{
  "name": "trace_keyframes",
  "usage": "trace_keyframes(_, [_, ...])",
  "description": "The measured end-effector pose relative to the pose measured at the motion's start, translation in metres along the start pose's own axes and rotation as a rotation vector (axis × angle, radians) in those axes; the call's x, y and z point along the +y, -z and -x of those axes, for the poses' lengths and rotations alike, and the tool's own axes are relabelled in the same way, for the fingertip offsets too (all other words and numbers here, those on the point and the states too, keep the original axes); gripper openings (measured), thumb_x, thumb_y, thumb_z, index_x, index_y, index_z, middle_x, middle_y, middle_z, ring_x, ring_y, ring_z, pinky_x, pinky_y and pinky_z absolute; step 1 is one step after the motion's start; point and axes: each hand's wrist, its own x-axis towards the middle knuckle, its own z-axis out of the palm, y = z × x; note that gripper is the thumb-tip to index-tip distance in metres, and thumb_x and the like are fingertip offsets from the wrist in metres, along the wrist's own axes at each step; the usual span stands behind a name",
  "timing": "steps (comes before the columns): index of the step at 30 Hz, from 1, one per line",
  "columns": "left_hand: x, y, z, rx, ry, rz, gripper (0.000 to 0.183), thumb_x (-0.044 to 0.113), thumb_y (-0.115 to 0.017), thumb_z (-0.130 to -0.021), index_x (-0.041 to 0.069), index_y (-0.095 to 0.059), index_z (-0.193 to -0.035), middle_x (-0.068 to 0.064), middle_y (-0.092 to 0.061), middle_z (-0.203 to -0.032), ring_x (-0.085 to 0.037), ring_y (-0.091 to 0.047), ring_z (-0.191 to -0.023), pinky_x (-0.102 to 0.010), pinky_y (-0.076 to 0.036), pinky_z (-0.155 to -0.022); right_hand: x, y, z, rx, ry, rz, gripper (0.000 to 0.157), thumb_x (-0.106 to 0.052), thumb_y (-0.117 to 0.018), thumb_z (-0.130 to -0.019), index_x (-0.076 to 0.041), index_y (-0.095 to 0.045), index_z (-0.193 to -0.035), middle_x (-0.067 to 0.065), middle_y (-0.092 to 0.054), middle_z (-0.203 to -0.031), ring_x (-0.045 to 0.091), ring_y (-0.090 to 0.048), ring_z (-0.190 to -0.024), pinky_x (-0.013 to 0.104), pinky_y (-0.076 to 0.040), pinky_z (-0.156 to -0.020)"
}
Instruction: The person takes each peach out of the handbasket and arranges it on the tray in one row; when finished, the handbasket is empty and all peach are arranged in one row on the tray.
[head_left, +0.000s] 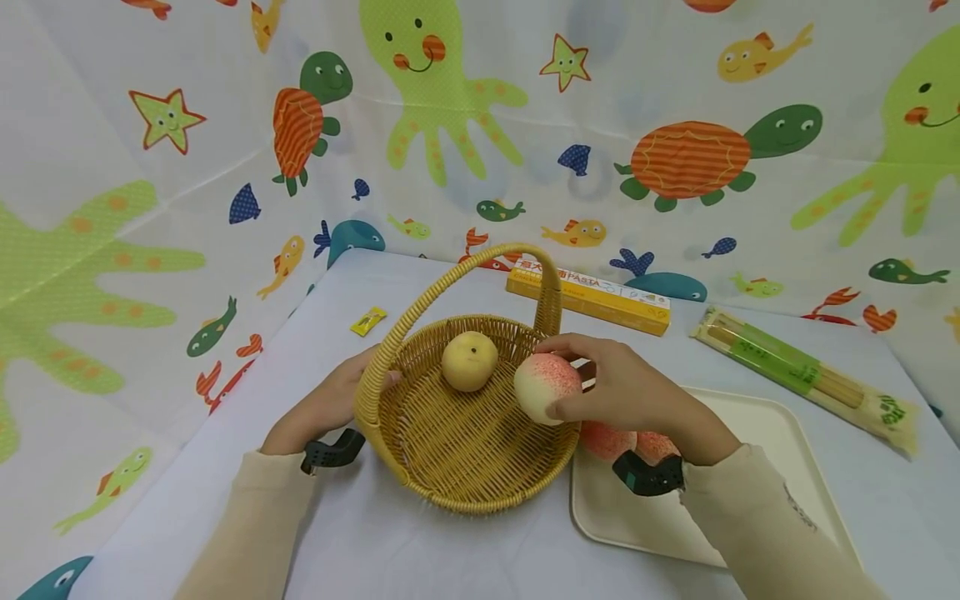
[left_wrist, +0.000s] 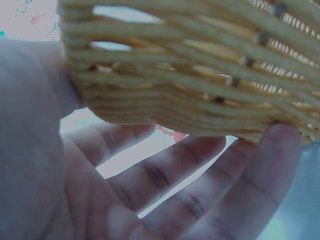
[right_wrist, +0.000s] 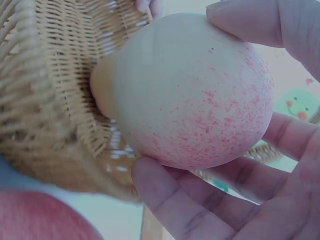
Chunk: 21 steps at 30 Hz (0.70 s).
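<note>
A round wicker basket [head_left: 465, 433] with a tall arched handle stands in the middle of the table. Inside it lies a round yellow fruit [head_left: 469, 362] like a pear. My left hand [head_left: 337, 396] holds the basket's left rim, a fingertip showing inside; in the left wrist view its fingers [left_wrist: 175, 170] lie against the outer weave. Over the basket's right side, my right hand [head_left: 626, 387] holds a pale peach [right_wrist: 195, 95] with a red blush between thumb and fingers. Two more reddish peaches [head_left: 609, 440] sit on a cream tray [head_left: 750, 508], partly hidden by the right hand and wrist.
Behind the basket is a yellow pasta box [head_left: 588, 296]. A long pack of noodles [head_left: 806, 367] with a green band lies at the right, beyond the tray. Left of the handle rests a small yellow packet [head_left: 368, 321]. A patterned curtain [head_left: 480, 125] hangs behind the table.
</note>
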Motion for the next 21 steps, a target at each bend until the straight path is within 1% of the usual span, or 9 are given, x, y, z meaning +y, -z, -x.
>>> trace_keyframes(6, [0.0, 0.0, 0.0, -0.006, -0.002, 0.0, 0.05, 0.027, -0.057, -0.108, 0.008, -0.046, -0.153, -0.018, -0.063, -0.126, -0.027, -0.062, -0.105, -0.041, -0.052, -0.088, 0.007, 0.011, 0.012, 0.043, -0.035, -0.005, 0.061, -0.026, -0.085, -0.081, -0.024, -0.062, -0.138, 0.005, -0.064, -0.127, 0.024, -0.068, -0.103, 0.039, -0.059, -0.086])
trace_keyframes(11, [-0.001, 0.0, 0.0, -0.007, -0.005, 0.0, 0.049, 0.027, -0.056, -0.108, 0.008, -0.046, -0.153, -0.018, -0.064, -0.125, -0.027, -0.062, -0.103, -0.042, -0.052, -0.087, 0.013, 0.018, 0.021, 0.069, -0.047, -0.014, 0.061, -0.025, -0.084, -0.082, -0.021, -0.062, -0.138, 0.007, -0.066, -0.126, 0.025, -0.069, -0.102, 0.04, -0.06, -0.086])
trace_keyframes(15, [0.0, -0.001, 0.0, -0.014, -0.006, 0.002, 0.052, 0.027, -0.055, -0.109, 0.008, -0.043, -0.156, -0.019, -0.064, -0.126, -0.027, -0.063, -0.103, -0.041, -0.052, -0.088, 0.018, 0.024, 0.031, 0.087, -0.057, -0.023, 0.061, -0.024, -0.084, -0.084, -0.019, -0.06, -0.14, 0.008, -0.066, -0.126, 0.025, -0.069, -0.103, 0.041, -0.06, -0.087])
trace_keyframes(21, [-0.002, 0.001, -0.001, -0.022, -0.011, 0.012, 0.052, 0.027, -0.056, -0.108, 0.007, -0.043, -0.155, -0.021, -0.064, -0.124, -0.026, -0.066, -0.098, -0.041, -0.055, -0.083, 0.027, 0.034, 0.044, 0.122, -0.085, -0.029, 0.062, -0.025, -0.084, -0.086, -0.015, -0.058, -0.142, 0.012, -0.065, -0.127, 0.025, -0.069, -0.103, 0.039, -0.059, -0.086])
